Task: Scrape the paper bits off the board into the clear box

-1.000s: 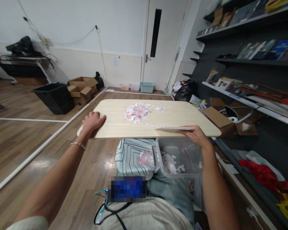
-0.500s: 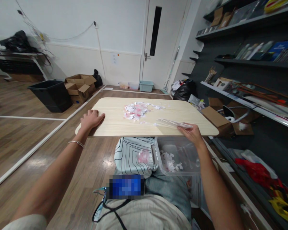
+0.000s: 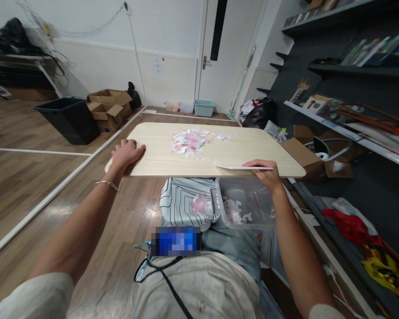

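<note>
The right hand grips a flat white card at the table near edge, long axis running left across frame. Paper scraps lie up-left, centre. The left hand rests seemingly flat, fingers open.

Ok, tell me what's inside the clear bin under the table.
The bin holds white paper scraps on its floor. The table edge and right hand cover its far part, so anything there is hidden.
</note>
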Motion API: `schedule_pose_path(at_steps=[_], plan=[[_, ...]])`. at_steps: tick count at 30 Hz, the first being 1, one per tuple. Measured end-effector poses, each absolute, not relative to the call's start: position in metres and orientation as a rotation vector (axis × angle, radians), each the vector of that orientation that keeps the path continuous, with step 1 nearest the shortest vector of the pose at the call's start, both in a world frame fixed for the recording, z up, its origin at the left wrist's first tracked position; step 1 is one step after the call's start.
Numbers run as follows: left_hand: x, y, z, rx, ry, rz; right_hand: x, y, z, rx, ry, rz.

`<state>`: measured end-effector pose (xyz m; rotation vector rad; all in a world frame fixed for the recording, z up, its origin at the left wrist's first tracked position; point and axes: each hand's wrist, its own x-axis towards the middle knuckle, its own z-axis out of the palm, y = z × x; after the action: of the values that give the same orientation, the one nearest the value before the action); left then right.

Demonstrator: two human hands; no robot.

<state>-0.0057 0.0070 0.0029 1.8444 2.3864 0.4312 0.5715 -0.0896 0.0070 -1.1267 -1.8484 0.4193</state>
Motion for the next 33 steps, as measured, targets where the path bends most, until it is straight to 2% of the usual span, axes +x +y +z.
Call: schedule_pose_path(at_steps=[10,21,33], plan=[[-0.006,0.007,0.006,1.845,2.38,0.373,0.575,-0.096,0.008,-1.397,-1.524,0.47],[-0.003,0.002,0.008,1.823,2.389,0.386,0.578,-0.093,-0.003,-1.317,-1.31,0.487],[-0.004,0.002,0.008,1.841,2.374,0.387,0.572,-0.099,0.012,-1.312,-1.517,0.565]])
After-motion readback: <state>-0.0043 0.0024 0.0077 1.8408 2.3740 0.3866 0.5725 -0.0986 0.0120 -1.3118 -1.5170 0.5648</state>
